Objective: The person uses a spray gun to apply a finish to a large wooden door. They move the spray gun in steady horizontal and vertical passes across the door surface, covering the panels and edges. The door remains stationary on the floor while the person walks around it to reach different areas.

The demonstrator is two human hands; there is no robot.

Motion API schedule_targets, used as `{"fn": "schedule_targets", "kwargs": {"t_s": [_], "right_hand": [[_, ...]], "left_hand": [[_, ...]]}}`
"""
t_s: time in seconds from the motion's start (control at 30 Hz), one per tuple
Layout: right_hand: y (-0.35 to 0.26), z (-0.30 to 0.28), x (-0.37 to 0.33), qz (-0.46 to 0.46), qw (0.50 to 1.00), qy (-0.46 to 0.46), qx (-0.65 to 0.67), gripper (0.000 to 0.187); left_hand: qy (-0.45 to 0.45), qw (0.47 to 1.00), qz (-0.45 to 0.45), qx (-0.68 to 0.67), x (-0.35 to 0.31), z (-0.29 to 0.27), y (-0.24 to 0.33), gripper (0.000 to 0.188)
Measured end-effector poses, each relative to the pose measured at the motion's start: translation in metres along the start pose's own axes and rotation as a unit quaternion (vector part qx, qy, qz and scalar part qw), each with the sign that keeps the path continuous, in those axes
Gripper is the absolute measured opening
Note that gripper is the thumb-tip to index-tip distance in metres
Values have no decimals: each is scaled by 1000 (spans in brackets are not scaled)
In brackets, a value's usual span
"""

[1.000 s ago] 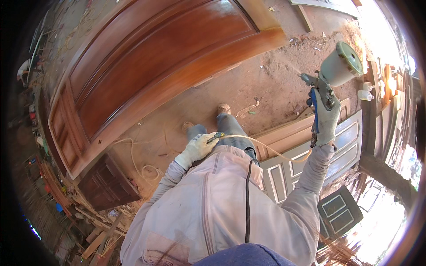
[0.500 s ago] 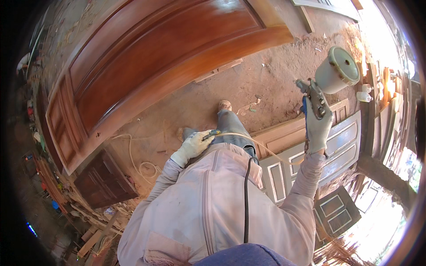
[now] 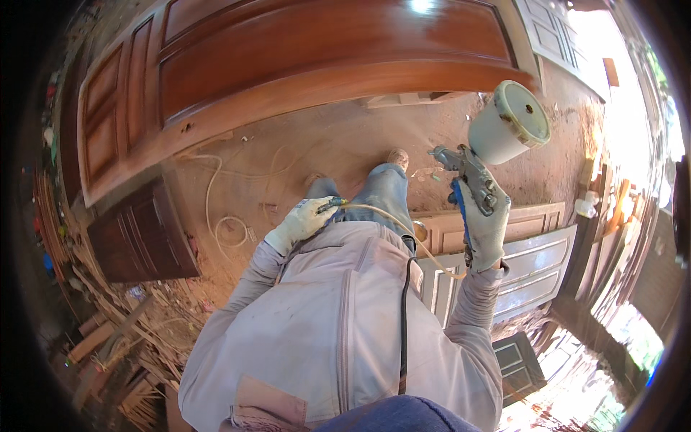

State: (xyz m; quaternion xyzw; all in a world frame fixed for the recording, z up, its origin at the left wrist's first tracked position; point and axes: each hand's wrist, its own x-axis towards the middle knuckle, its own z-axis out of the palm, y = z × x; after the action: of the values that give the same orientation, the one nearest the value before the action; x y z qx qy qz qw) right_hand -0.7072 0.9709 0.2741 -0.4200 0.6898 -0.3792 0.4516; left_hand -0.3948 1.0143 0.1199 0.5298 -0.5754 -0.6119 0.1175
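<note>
In a white and blue work glove, my right hand (image 3: 486, 229) grips a metal spray gun (image 3: 471, 175) with a pale paint cup (image 3: 500, 126) on top. The nozzle points left, toward the near edge of a large reddish-brown panelled door (image 3: 331, 61). The gun is apart from the door. Gloved as well, my left hand (image 3: 301, 222) is at my waist, closed on a thin pale air hose (image 3: 392, 217). The hose runs across my front to below the right hand.
A small dark panelled door (image 3: 144, 234) lies at left, beside loops of hose (image 3: 232, 229) on the dirt floor. Grey panelled doors (image 3: 536, 270) and a brown one (image 3: 504, 223) lie to my right. Wood scraps (image 3: 119, 327) are piled at lower left.
My right hand and the spray gun have moved left, closer to the door's near edge. The view has turned, so the door lies more level across the top. My left hand still holds the hose.
</note>
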Motion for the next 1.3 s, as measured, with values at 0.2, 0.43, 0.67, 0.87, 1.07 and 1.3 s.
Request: {"fn": "schedule_targets", "kwargs": {"t_s": [0.2, 0.43, 0.67, 0.87, 1.07, 1.3], "right_hand": [[-18, 97, -18, -48, 992, -118, -16, 33], [-28, 155, -7, 0, 979, -175, 108, 17], [7, 64, 27, -23, 999, 9, -29, 17], [-2, -2, 42, -20, 988, 145, -56, 19], [-10, 3, 39, -130, 956, 218, -147, 31], [-29, 64, 16, -4, 997, -53, 52, 21]], "left_hand": [[63, 998, 12, 5, -52, -29, -58, 31], [116, 992, 24, -38, -85, -54, -77, 31], [58, 994, -27, -86, -64, -54, -44, 32], [28, 1000, 9, -2, -34, -33, -11, 34], [13, 1000, 16, 11, -16, -34, -7, 32], [40, 999, 31, 11, -9, -35, -8, 30]]}}
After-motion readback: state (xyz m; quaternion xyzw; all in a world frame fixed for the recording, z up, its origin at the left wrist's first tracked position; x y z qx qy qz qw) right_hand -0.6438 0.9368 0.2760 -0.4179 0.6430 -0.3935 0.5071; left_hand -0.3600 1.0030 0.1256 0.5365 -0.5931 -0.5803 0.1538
